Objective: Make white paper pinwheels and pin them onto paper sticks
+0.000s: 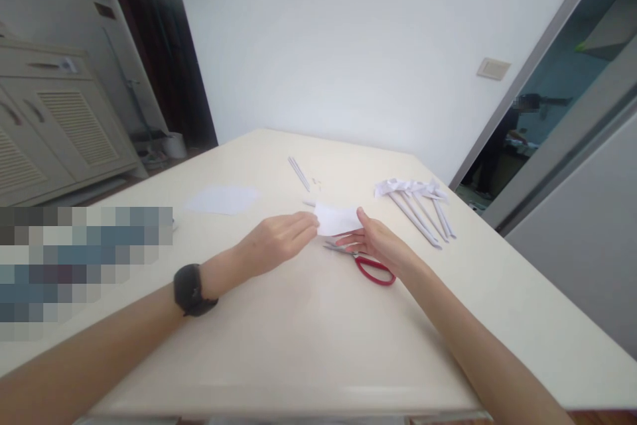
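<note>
My hands pinch a plain white paper piece over red-handled steel scissors on the cream tabletop; black wristwatch, white rolled-paper stems.

Small white paper, held above table

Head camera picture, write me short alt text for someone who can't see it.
Two bare hands hold a small white piece of paper between them above a cream table, the left hand on its left edge and the right hand on its right. Red-handled scissors lie under the right hand, rolled paper sticks beyond.
</note>
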